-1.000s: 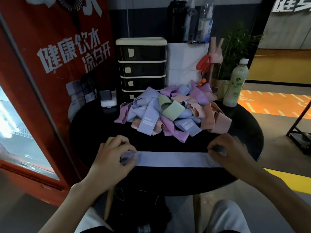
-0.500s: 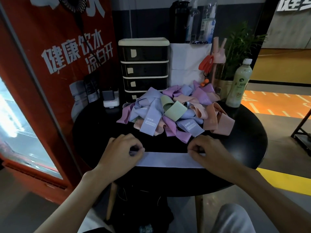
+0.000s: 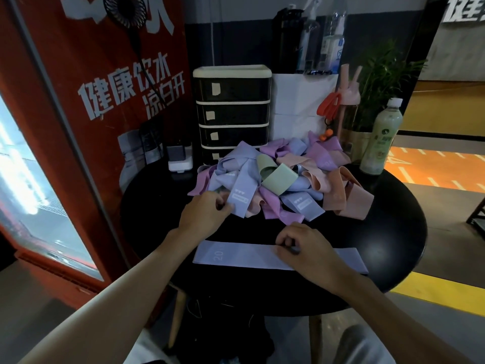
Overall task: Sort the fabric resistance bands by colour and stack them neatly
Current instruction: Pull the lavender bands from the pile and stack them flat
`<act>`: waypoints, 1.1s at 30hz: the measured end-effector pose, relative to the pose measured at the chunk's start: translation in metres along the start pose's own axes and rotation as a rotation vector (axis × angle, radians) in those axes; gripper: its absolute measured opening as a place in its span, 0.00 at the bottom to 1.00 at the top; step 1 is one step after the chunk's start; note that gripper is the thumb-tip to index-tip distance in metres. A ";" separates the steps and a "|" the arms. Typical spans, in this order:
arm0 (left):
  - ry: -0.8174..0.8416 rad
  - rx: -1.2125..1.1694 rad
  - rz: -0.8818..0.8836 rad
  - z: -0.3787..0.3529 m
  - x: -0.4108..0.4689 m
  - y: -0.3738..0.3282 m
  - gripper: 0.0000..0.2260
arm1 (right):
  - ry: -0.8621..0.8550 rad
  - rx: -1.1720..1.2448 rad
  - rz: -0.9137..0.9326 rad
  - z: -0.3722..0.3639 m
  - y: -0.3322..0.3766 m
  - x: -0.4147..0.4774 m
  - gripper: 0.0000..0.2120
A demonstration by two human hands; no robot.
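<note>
A lavender-blue band (image 3: 241, 256) lies flat along the near part of the round black table (image 3: 147, 214). My right hand (image 3: 301, 245) rests on its middle with curled fingers pinching the fabric. Behind it sits a tangled pile of bands (image 3: 278, 179) in lavender-blue, purple, peach and pale green. My left hand (image 3: 207, 211) is at the pile's near left edge, fingers pinching the end of a lavender-blue band (image 3: 240, 193) that carries a white label.
A black drawer unit (image 3: 232, 111) stands behind the pile, with a white box (image 3: 301, 98) beside it. A green bottle (image 3: 380, 137) and a plant (image 3: 380, 82) stand at the back right. A small white device (image 3: 179, 158) sits at the back left, beside a red cabinet (image 3: 78, 127).
My left hand let go of the flat band's left end and reached forward to the pile. My right hand slid from the band's right end toward its middle.
</note>
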State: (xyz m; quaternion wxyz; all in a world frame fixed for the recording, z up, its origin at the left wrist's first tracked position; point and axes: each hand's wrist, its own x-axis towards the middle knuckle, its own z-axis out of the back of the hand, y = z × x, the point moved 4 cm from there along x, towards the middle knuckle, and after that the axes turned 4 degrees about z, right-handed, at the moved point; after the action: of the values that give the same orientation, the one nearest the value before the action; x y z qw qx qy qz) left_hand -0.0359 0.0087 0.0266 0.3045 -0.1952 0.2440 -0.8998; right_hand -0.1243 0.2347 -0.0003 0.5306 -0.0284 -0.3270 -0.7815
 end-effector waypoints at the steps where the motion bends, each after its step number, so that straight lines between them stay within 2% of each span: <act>1: -0.003 -0.029 0.009 0.000 0.002 -0.001 0.15 | -0.002 -0.001 0.002 0.000 0.000 0.000 0.04; 5: -0.053 -0.156 0.044 0.005 0.003 -0.006 0.06 | -0.018 0.002 0.006 0.000 0.000 0.001 0.04; 10: -0.178 -0.306 -0.007 0.026 0.000 -0.014 0.02 | -0.012 0.031 -0.017 0.001 0.000 0.000 0.04; 15: -0.244 -0.417 -0.079 0.053 -0.002 -0.032 0.02 | 0.060 0.045 -0.099 0.009 0.010 0.017 0.06; 19: -0.192 -0.603 -0.026 0.060 -0.011 -0.044 0.02 | -0.077 0.521 -0.311 0.020 0.032 0.052 0.10; 23: -0.096 -0.799 0.050 0.056 -0.025 -0.054 0.03 | -0.068 1.149 -0.613 0.003 0.040 0.084 0.16; 26: -0.002 -0.854 0.072 0.052 -0.031 -0.051 0.01 | -0.196 1.360 -0.689 -0.004 0.040 0.100 0.14; 29: 0.090 -0.774 0.084 0.052 -0.031 -0.044 0.02 | -0.291 1.366 -0.674 -0.003 0.038 0.106 0.03; 31: 0.077 -0.694 0.082 0.053 -0.026 -0.038 0.02 | -0.293 1.266 -0.610 0.002 0.035 0.104 0.05; 33: 0.028 -0.595 0.039 0.052 -0.016 -0.033 0.03 | -0.254 1.069 -0.527 0.007 0.034 0.097 0.09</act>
State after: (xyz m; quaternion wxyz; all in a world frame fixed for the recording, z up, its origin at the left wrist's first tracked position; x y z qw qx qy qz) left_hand -0.0128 0.0257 0.0836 0.2479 -0.2585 0.5049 -0.7854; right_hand -0.1399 0.1521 0.0602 0.2170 0.2308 -0.7307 -0.6048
